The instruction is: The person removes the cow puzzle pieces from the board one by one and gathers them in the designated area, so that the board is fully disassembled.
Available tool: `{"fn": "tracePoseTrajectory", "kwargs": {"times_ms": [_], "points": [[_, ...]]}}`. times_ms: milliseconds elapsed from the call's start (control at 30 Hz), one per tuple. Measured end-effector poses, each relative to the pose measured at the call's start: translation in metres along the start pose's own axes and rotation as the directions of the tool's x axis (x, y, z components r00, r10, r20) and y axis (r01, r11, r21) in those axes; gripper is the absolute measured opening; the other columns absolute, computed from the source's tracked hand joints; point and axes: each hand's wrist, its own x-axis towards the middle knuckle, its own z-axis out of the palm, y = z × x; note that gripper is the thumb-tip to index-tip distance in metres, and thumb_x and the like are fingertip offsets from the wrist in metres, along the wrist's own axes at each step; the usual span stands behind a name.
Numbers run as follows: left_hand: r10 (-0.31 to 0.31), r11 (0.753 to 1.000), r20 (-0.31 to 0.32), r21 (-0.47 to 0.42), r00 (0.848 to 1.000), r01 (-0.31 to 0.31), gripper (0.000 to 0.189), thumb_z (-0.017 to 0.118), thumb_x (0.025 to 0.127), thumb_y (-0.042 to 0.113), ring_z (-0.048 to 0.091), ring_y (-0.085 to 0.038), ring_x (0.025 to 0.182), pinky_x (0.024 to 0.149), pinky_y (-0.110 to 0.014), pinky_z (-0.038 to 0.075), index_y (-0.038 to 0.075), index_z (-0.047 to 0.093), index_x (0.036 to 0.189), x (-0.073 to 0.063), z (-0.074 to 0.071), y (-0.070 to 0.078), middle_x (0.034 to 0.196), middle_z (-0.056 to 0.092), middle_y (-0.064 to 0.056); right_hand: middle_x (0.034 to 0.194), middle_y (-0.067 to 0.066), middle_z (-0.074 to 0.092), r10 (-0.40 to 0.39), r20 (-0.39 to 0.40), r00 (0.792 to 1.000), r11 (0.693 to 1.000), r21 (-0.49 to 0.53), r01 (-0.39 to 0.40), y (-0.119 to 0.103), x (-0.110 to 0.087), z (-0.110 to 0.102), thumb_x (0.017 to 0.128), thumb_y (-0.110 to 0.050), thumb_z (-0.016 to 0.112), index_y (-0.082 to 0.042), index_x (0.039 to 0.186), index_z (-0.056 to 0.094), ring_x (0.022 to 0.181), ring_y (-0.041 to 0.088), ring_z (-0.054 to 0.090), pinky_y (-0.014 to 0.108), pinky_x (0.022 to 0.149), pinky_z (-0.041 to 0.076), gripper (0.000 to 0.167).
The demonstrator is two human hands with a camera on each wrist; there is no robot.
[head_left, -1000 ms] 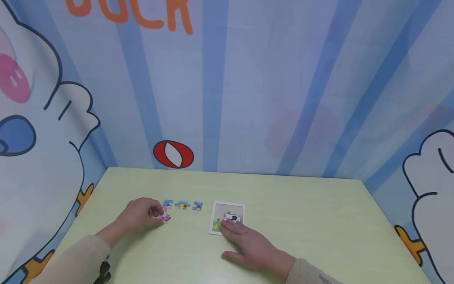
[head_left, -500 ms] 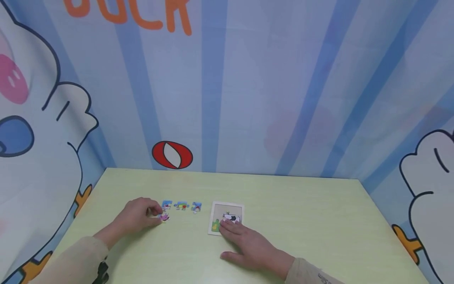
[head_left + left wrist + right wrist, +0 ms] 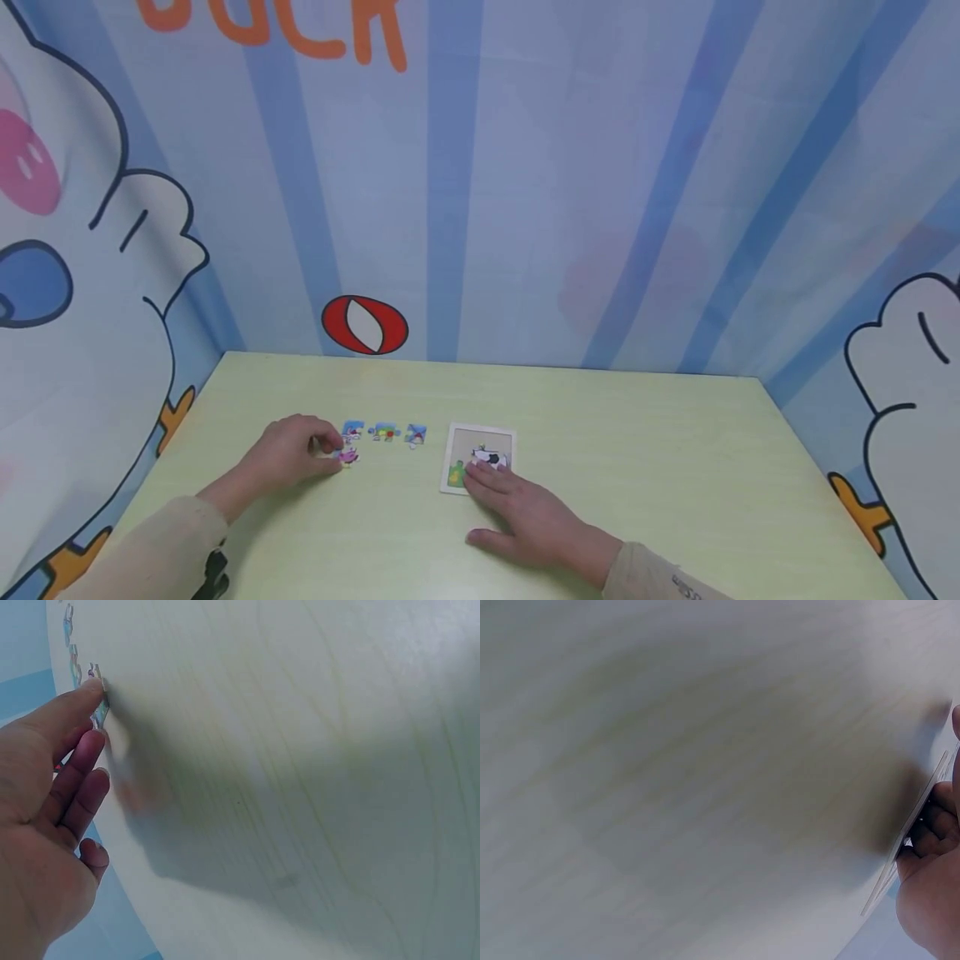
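Note:
With thumb and index finger, my left hand (image 3: 294,450) pinches a small pink-and-blue jigsaw piece (image 3: 348,456) near the table's left side. The left wrist view shows that jigsaw piece (image 3: 101,712) at the fingertips, close over the tabletop. Just beyond it, three more pieces lie in a row: a left one (image 3: 352,429), a middle one (image 3: 386,432) and a right one (image 3: 416,434). My right hand (image 3: 528,517) rests with extended fingers on a pale-framed puzzle board (image 3: 468,437), which shows a cow and a green patch. The fingers cover the board's lower right.
The pale yellow-green table (image 3: 637,450) carries the pieces and the board. Behind it stands a blue striped backdrop (image 3: 517,208) with printed cartoon ducks on both sides and a red-and-white oval (image 3: 365,325) low down.

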Motion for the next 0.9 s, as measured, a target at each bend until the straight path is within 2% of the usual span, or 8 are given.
{"fn": "tracePoseTrajectory", "kwargs": {"times_ms": [167, 400, 633, 900], "points": [[0.024, 0.999, -0.015, -0.03, 1.0, -0.025, 0.026, 0.095, 0.082, 0.021, 0.056, -0.016, 0.085, 0.077, -0.037, 0.05, 0.016, 0.079, 0.102, 0.002, -0.004, 0.009, 0.092, 0.069, 0.007, 0.172, 0.005, 0.036, -0.004, -0.007, 1.0, 1.0, -0.001, 0.004, -0.001, 0.0, -0.002, 0.108, -0.059, 0.051, -0.01, 0.165, 0.041, 0.159, 0.023, 0.033, 0.045, 0.126, 0.03, 0.075], [0.071, 0.995, 0.005, -0.069, 0.997, -0.071, 0.03, 0.093, 0.084, 0.023, 0.058, -0.017, 0.086, 0.076, -0.036, 0.051, 0.013, 0.08, 0.109, 0.013, -0.004, 0.038, 0.096, 0.071, 0.003, 0.172, 0.005, 0.036, -0.006, -0.01, 1.0, 1.0, -0.003, 0.006, -0.001, -0.001, -0.001, 0.108, -0.06, 0.05, -0.01, 0.164, 0.041, 0.159, 0.023, 0.033, 0.044, 0.126, 0.03, 0.075], [0.12, 0.989, 0.027, -0.092, 0.992, -0.117, 0.03, 0.091, 0.086, 0.021, 0.059, -0.018, 0.087, 0.077, -0.035, 0.051, 0.012, 0.079, 0.112, 0.032, 0.004, 0.066, 0.098, 0.073, 0.001, 0.172, 0.004, 0.036, -0.002, -0.004, 1.0, 1.0, 0.002, 0.002, 0.0, 0.0, 0.0, 0.108, -0.061, 0.049, -0.011, 0.165, 0.041, 0.159, 0.022, 0.033, 0.044, 0.126, 0.031, 0.076], [0.111, 0.99, 0.067, -0.091, 0.992, -0.105, 0.03, 0.091, 0.088, 0.024, 0.061, -0.019, 0.094, 0.084, -0.036, 0.053, 0.015, 0.079, 0.114, 0.057, 0.017, 0.094, 0.102, 0.074, 0.002, 0.172, 0.003, 0.036, 0.0, -0.014, 1.0, 1.0, 0.016, 0.0, 0.0, -0.001, 0.0, 0.108, -0.061, 0.049, -0.012, 0.165, 0.04, 0.159, 0.023, 0.033, 0.045, 0.125, 0.033, 0.075]]}}
